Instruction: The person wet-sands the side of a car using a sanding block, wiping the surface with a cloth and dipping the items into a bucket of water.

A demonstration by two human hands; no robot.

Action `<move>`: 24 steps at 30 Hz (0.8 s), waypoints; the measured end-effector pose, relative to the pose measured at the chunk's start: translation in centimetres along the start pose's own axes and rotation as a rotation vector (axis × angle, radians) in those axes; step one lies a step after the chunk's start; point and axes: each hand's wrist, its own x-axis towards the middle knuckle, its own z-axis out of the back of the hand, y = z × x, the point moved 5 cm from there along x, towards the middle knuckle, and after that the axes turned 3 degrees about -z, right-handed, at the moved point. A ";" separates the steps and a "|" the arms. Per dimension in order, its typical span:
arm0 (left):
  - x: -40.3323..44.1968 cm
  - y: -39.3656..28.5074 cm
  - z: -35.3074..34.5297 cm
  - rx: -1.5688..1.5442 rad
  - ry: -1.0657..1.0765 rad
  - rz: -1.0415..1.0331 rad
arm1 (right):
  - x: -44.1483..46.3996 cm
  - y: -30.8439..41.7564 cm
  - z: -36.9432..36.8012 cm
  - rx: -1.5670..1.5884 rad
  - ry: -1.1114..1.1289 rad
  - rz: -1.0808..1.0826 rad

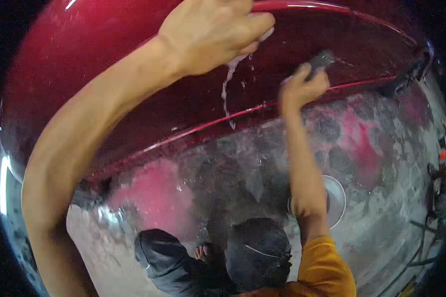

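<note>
A glossy dark red curved panel [193,104] fills the upper view. At its upper part my left hand [218,32] is closed round something whitish that mostly hides inside the fingers. Pale suds run down the panel below it. My right hand [305,89], slightly blurred, holds a dark grey block [322,62] against the lower part of the panel, to the right of the suds.
Below the panel lies a wet grey floor [381,208] with pinkish-red puddles [158,193]. A round pale container [337,198] stands behind my right forearm. Dark bars and clutter line the right edge. My knees and one foot show at the bottom.
</note>
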 end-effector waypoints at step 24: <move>-2.5 -1.6 0.7 0.292 -0.248 -0.040 | -13.7 8.9 2.3 0.261 0.231 0.415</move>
